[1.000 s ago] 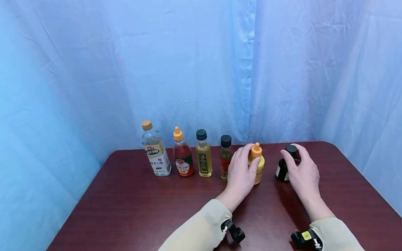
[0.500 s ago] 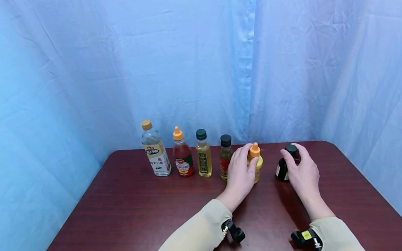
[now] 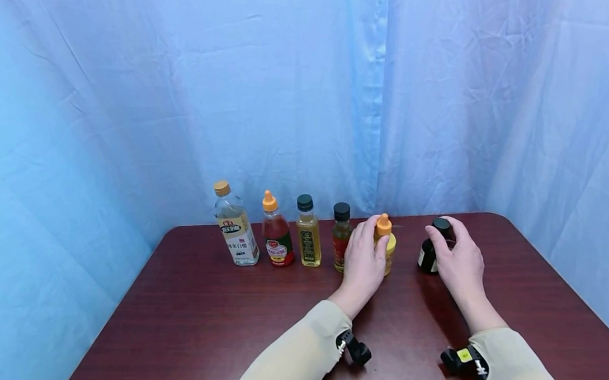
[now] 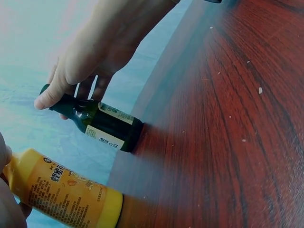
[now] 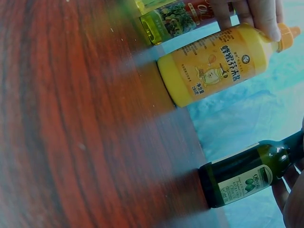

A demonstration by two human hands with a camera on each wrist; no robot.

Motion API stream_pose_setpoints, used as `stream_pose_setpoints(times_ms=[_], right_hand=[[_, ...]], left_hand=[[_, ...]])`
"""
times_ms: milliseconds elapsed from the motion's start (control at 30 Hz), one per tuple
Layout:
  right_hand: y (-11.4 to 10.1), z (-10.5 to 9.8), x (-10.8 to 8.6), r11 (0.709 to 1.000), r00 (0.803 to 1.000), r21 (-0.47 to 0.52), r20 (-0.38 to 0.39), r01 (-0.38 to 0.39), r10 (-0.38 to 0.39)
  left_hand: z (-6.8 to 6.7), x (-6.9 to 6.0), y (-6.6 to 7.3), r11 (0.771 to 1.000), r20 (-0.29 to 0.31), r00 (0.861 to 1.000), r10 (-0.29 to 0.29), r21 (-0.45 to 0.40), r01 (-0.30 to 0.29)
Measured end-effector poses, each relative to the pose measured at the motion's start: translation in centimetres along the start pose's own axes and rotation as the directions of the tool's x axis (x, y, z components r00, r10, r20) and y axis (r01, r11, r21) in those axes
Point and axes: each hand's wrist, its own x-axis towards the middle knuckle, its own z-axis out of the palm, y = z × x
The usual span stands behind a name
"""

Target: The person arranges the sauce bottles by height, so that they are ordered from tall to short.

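Observation:
My left hand [image 3: 363, 258] grips the neck of a yellow honey mustard squeeze bottle [image 3: 391, 250] with an orange nozzle cap. The bottle stands upright on the table; its printed label shows in the right wrist view [image 5: 213, 69]. To the right, my right hand [image 3: 459, 265] holds the neck of a dark green olive oil bottle [image 3: 427, 258], thumb and fingers around it below the dark cap. That bottle's base is on the table, as the left wrist view shows. Beside my left hand, partly hidden by it, stands a small oil bottle [image 3: 340, 233] with a black cap and red label.
Further left in the row stand an oil bottle [image 3: 309, 240] with a green cap, a red ketchup bottle [image 3: 277, 236] with an orange nozzle, and a clear white vinegar bottle [image 3: 237, 232]. A blue curtain [image 3: 287, 100] hangs behind the dark red table [image 3: 204, 320].
The honey mustard bottle has slid slightly left in my left hand's grip, closer to the small black-capped oil bottle. My right hand and the olive oil bottle have stayed in place.

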Motion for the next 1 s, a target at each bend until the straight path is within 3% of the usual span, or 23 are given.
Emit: stream_pose_setpoints(times_ms=[567,1000], right_hand=[[-0.2,0.3,0.0,1.000,1.000,0.003,0.015,0.004,-0.004],[0.1,0.1,0.2,1.000,1.000,0.007,0.017,0.002,-0.002]], left_hand=[[-0.4,-0.2,-0.3,0.997,0.032,0.997,-0.068,-0.039,0.069],[-1.5,-0.6,0.3,1.000,0.073,0.997,-0.021,-0.011,0.022]])
